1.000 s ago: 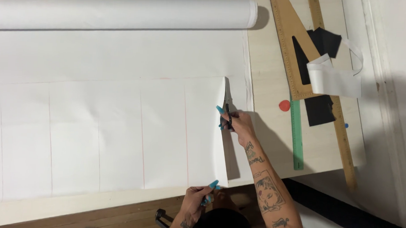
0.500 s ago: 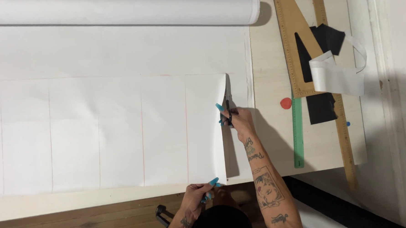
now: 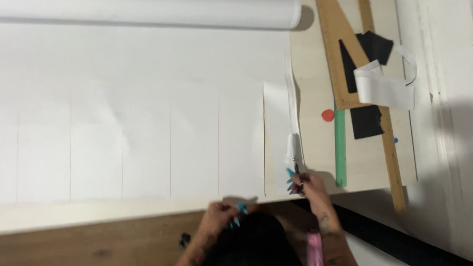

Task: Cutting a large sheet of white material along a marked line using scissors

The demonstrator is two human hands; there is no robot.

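This looks like a pattern-drafting or sewing workshop. A wide sheet of white paper [image 3: 141, 118] ruled with red lines covers the pale tabletop [image 3: 313, 136]. Beyond the sheet lies a paper roll [image 3: 141, 9]. To the right of the sheet sit a large wooden set square [image 3: 338, 52], a green ruler [image 3: 340, 148] and black scraps [image 3: 367, 123].

White paper [image 3: 140, 139] with red lines; green ruler [image 3: 340, 148]; red dot [image 3: 327, 115]

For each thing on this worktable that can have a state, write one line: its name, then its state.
Paper sheet: unrolled flat, marked with red lines.
Paper roll: rolled up.
Narrow strip: partly lifted along the sheet's right edge.
Right hand: gripping a dark tool.
Left hand: on the sheet's near edge.
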